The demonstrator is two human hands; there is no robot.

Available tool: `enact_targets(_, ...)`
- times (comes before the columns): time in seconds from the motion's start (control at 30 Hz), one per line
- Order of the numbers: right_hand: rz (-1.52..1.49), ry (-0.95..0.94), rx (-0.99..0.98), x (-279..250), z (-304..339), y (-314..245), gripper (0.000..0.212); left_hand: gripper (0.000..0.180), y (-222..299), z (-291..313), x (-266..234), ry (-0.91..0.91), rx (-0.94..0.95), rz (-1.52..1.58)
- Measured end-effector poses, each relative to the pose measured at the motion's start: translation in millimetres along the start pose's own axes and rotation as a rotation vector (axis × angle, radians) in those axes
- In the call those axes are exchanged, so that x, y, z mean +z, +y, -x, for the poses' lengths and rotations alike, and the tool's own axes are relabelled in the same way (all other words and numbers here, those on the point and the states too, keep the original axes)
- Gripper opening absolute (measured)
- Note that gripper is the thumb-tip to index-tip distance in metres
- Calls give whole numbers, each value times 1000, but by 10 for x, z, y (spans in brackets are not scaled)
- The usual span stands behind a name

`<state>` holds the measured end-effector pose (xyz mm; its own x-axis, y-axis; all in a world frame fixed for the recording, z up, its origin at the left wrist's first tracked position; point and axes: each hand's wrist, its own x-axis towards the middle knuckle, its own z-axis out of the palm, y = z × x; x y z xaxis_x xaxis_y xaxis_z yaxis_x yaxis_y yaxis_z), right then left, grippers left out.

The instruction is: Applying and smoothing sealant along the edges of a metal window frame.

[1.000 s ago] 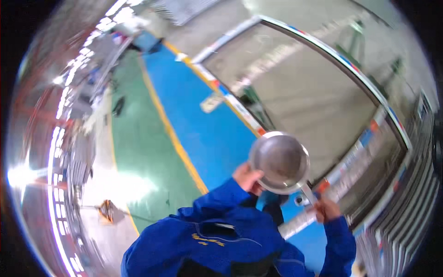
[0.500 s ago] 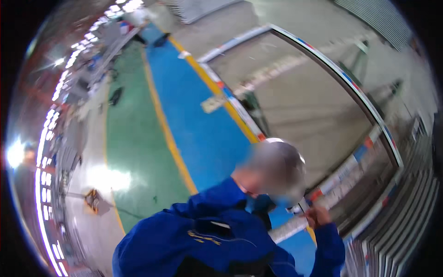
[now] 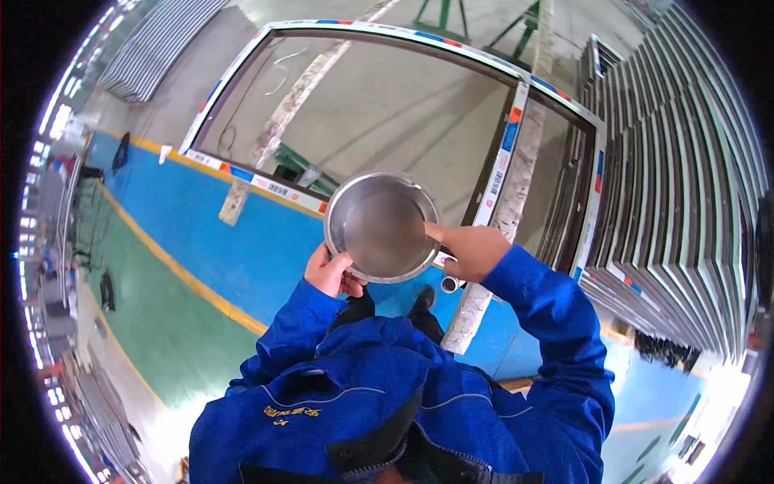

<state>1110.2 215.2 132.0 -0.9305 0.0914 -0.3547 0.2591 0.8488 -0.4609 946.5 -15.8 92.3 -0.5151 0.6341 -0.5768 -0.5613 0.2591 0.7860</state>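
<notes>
A round metal bowl [image 3: 357,202] with a shiny rim is held in front of my chest; its inside is blurred. My left hand [image 3: 329,272] grips the lower left of the rim, thumb on top and fingers curled below. At the right side of the bowl is my right hand [image 3: 474,248], its fingers bent and a fingertip reaching over the rim. Whether it pinches something small there is hidden. Just below the right hand shows a small white ring-shaped thing [image 3: 451,284] with a dark centre.
A large window frame [image 3: 504,153] with coloured tape lies beyond me across pale beams [image 3: 466,323] and green stands [image 3: 442,18]. Stacked frame profiles [image 3: 669,161] rise at right, with another stack [image 3: 157,50] far left. Blue floor [image 3: 205,234] and yellow lines surround me.
My view has turned, bringing the window frame more squarely ahead. The bowl now faces up more plainly. My right hand, earlier lower and apart at the right, has come up to its rim.
</notes>
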Motion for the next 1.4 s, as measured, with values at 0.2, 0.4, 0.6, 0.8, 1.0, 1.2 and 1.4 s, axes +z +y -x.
enact_targets(0.2,206,-43,216,115,-310,-187,69,30,156,-263,-202,-172,0,-99)
enact_targets(0.4,262,-96,366,228,-537,-342,65,31,389,-595,-397,-322,2,-166)
enact_targets(0.6,80,105,528,-226,-633,-483,73,29,731,-980,-533,-341,-31,-222)
enact_targets(0.8,-75,397,509,-478,-507,-42,74,27,947,-1217,-475,-295,-25,-162)
enact_targets(1.0,-288,788,577,-455,-439,1101,66,26,1214,-1320,-307,-271,-29,-82)
enact_targets(1.2,-390,963,585,-445,-594,2475,69,35,1275,-1591,-7,-210,-11,-189)
enact_targets(1.4,-757,943,640,-633,-1293,3381,65,33,1391,-1593,332,-38,-30,-190)
